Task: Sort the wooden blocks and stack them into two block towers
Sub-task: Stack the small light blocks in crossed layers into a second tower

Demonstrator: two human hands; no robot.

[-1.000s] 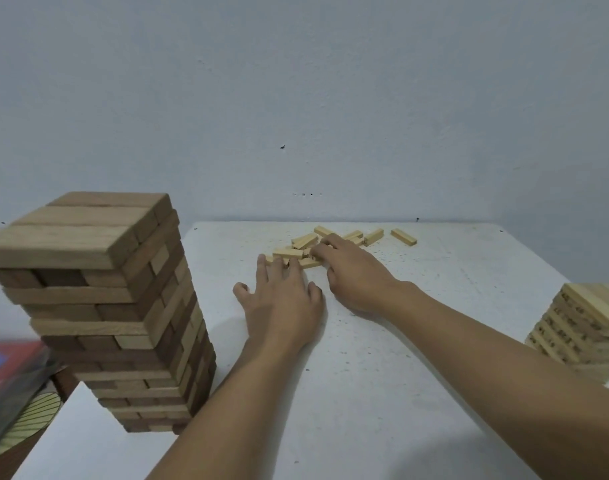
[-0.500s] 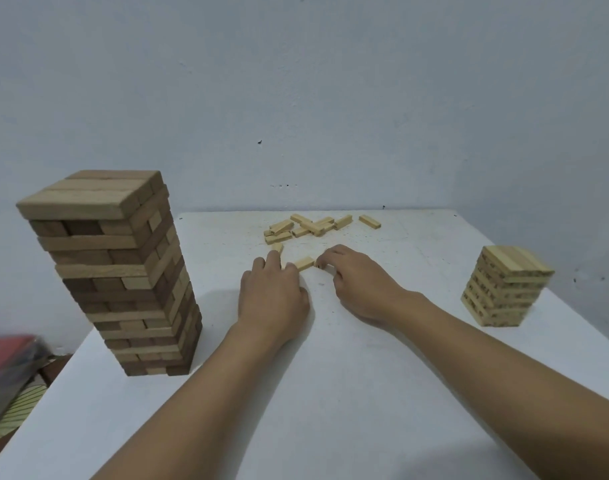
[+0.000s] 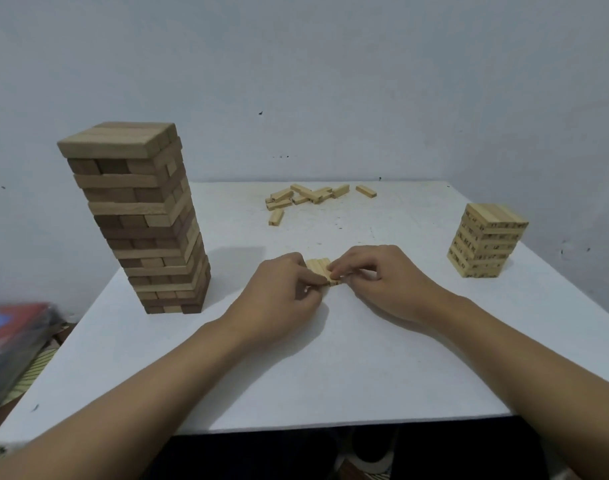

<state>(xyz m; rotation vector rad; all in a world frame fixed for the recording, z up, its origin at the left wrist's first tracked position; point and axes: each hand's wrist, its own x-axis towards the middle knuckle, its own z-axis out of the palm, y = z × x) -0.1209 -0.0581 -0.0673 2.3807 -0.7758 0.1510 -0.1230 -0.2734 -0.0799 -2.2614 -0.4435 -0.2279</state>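
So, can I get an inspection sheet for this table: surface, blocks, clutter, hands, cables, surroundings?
Surface: white table, faint dark specks.
Job's things: tall tower left; short tower right; loose blocks at far edge; row of blocks between the hands.
Clutter: nothing seen.
Hands: left hand and right hand both pinch the row of blocks.
Cables: nothing seen.
Surroundings: pale wall; blurred red bundle beside the table, left.
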